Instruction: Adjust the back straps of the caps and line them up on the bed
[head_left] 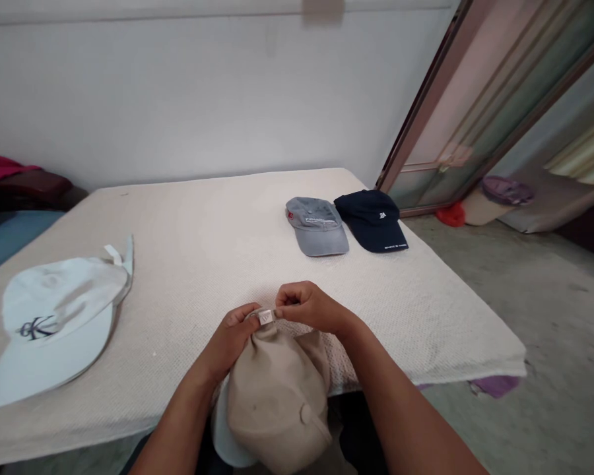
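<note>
A beige cap (277, 402) is held at the table's front edge, its crown toward me and a pale brim showing at its lower left. My left hand (232, 336) pinches the cap's back strap just left of a small metal buckle (266, 317). Fingers of my right hand (309, 307) are closed on the strap's end, right of the buckle. On the left of the table lies a white cap (59, 316) with dark letters, its strap sticking up. Farther back on the right, a grey cap (318, 225) sits beside a navy cap (372, 220).
A pale textured cloth covers the table (202, 231), which stands against a white wall. Dark red and blue items (20, 198) are beyond its left edge. A sliding door, a red item and a purple-topped bag (505, 194) are at the right, on the grey floor.
</note>
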The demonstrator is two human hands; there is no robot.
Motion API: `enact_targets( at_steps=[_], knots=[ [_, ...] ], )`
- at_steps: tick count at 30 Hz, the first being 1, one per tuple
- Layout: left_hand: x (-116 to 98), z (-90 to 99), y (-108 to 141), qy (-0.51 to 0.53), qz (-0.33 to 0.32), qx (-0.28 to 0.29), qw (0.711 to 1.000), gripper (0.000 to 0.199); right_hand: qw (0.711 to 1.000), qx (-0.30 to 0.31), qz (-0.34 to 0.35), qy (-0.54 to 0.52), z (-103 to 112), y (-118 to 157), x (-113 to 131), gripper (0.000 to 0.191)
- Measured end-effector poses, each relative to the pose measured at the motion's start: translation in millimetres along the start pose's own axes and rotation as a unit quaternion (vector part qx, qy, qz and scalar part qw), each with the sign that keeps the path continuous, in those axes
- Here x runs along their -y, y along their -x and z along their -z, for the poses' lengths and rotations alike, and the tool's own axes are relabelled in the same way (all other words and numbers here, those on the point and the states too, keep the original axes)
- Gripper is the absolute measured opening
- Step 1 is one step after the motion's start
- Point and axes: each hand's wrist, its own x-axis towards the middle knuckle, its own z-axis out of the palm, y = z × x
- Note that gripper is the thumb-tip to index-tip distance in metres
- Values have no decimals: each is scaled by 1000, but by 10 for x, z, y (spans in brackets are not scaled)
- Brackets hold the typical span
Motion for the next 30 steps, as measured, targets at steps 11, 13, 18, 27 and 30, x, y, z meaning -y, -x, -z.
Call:
enact_targets(
  at_steps=[11,13,18,27,30],
  knots=[
    [12,-16,-15,42,11,6,999,17,991,20,-27,-129,-62,-5,-4,13],
    [12,-23,-12,57,17,10,998,16,986,39,-28,-158,-63,-7,-8,18],
    [-1,-55,11,83,27,37,996,21,981,70,1,-181,-79,-10,1,23],
    [-13,-72,47,107,-19,37,993,23,978,45,-26,-200,-122,-32,-23,23],
    [-18,-88,55,128,-4,31,991,25,979,33,-28,-197,-139,-35,-16,22]
  ],
)
